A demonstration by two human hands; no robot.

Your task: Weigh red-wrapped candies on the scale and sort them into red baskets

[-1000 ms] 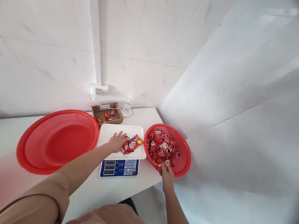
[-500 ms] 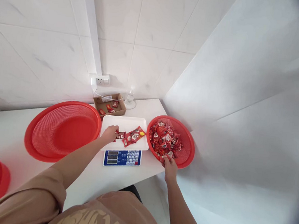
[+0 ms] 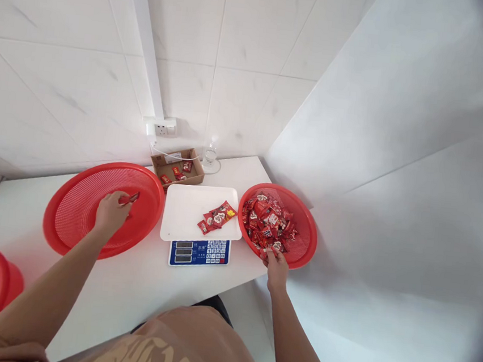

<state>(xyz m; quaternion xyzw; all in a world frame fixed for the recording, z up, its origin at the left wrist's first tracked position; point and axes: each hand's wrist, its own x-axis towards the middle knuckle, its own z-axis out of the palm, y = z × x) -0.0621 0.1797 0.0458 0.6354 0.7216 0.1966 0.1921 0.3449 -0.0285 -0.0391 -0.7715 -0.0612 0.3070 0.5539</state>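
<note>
My left hand (image 3: 113, 212) is over the left red basket (image 3: 61, 209), its fingers closed on a small red candy packet (image 3: 129, 198). At the near rim of the right red basket (image 3: 310, 241), my right hand (image 3: 277, 268) pinches a red candy packet (image 3: 269, 254). That basket holds a heap of red candy packets (image 3: 268, 220). Between the two baskets stands a digital scale (image 3: 199, 252) with a white weighing tray (image 3: 183, 209). Several red packets (image 3: 217, 218) lie together on the tray's right half.
A cardboard box (image 3: 190, 177) with several red packets stands behind the scale. Beside it is a clear bottle (image 3: 210, 154) with a white cable. Another red basket (image 3: 5, 278) with packets sits at the lower left. A wall socket (image 3: 161, 128) is above the white table (image 3: 128, 289).
My left hand has moved left from the weighing tray to the left basket, carrying a packet off the tray. My right hand stays at the right basket's near rim.
</note>
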